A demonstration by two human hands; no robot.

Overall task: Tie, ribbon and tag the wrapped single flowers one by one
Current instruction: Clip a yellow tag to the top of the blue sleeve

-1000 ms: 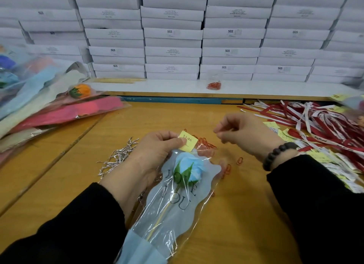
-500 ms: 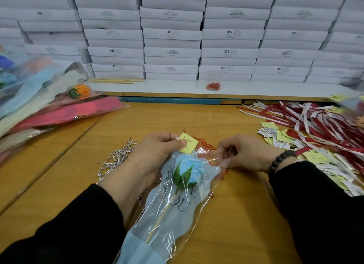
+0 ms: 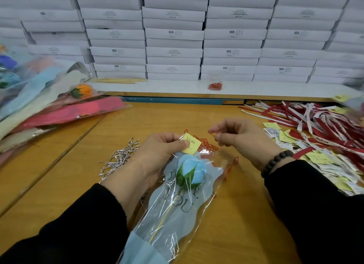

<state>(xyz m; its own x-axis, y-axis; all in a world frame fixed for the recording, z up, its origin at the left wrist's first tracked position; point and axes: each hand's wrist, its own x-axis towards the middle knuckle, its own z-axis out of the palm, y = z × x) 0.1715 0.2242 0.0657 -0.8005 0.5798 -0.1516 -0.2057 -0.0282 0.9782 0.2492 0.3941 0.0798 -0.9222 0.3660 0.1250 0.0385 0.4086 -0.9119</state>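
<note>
wrapped flower (image 3: 183,187) under left hand (image 3: 157,155)

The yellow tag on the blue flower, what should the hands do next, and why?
Probably bring the right hand and its red clip to the tag and clip it to the wrap. The left hand only pinches the tag against the wrap's top edge, and the clip is held apart from it.

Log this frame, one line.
step: tagging | left hand: pinches yellow tag on wrapped blue flower | right hand: pinches red clip
</note>
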